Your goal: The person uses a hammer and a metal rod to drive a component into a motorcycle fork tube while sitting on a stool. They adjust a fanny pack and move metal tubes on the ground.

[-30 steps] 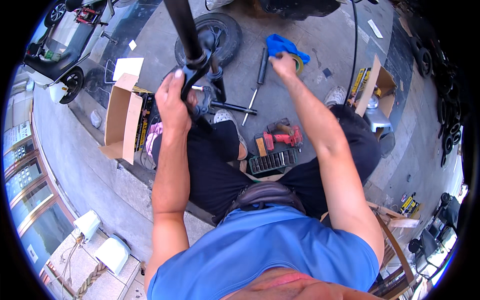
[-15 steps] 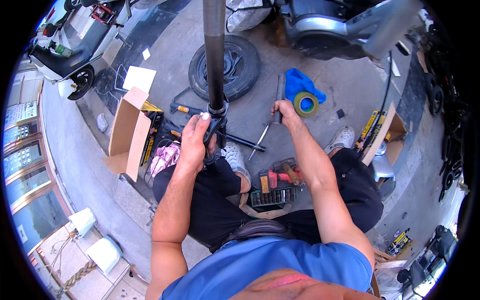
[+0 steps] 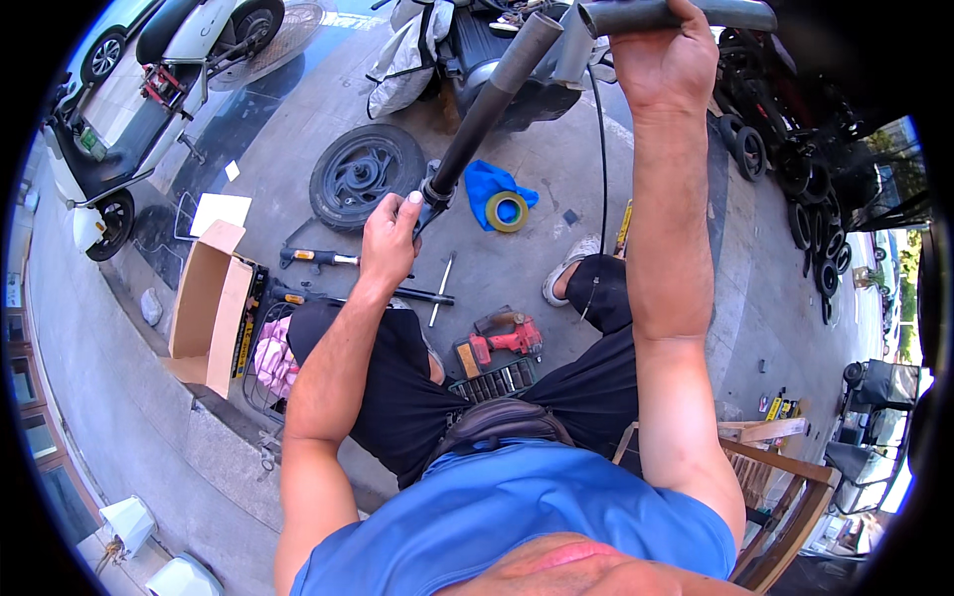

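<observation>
My left hand [image 3: 390, 248] grips a black front fork [image 3: 473, 131] at its lower clamp, and the long tube angles up and away toward the top of the view. High at the upper right, my right hand [image 3: 664, 68] is closed on a grey metal pipe [image 3: 740, 15], held crosswise above the fork's top end. A red impact driver [image 3: 497, 343] and a socket case [image 3: 497, 380] lie between my legs. Past them are a loose metal rod [image 3: 440, 293], a tape roll [image 3: 505, 213] and a blue cloth [image 3: 482, 184].
A wheel [image 3: 360, 177] lies beyond the fork. An open cardboard box [image 3: 204, 318] and a wire basket with pink cloth [image 3: 276, 358] are at left. Scooters [image 3: 99, 164] stand around, several tyres [image 3: 803, 226] are piled at right, and a wooden chair [image 3: 785, 526] is beside me.
My right hand has lifted the grey pipe from the ground beside the blue cloth up to the top of the fork. The fork in my left hand now leans away to the right.
</observation>
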`<state>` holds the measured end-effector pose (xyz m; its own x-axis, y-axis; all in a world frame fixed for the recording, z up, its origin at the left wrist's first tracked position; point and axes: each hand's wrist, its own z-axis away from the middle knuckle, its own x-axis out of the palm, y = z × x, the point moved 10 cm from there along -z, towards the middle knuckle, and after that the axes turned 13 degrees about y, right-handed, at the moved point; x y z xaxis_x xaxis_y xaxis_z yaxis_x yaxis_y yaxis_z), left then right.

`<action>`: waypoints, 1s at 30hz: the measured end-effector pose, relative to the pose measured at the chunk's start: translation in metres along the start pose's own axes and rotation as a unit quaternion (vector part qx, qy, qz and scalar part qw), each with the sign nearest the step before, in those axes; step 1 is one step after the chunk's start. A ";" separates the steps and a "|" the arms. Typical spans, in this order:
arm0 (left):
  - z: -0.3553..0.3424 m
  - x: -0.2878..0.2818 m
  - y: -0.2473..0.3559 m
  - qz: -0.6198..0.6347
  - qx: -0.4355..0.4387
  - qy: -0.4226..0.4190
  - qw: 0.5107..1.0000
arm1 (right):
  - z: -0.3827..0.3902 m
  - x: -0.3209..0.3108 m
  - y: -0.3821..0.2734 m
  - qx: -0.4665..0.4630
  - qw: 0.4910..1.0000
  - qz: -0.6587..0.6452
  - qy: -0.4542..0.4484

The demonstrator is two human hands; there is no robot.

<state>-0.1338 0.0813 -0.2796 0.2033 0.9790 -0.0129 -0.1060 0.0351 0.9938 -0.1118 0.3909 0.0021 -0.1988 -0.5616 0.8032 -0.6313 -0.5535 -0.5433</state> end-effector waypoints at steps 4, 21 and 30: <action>0.008 0.012 0.013 0.005 0.016 -0.017 1.000 | 0.008 0.005 -0.004 0.027 1.000 0.002 0.014; -0.002 0.009 0.013 -0.081 0.115 0.010 0.990 | 0.037 0.064 -0.006 -0.001 0.981 0.157 -0.113; -0.018 -0.010 0.008 -0.088 0.070 0.031 0.993 | 0.053 0.015 -0.023 -0.211 0.937 0.277 -0.012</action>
<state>-0.1541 0.0756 -0.2737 0.1452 0.9709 -0.1905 0.0639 0.1830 0.9810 -0.0606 0.3630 0.0140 -0.5702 -0.7071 0.4181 -0.6772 0.1166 -0.7265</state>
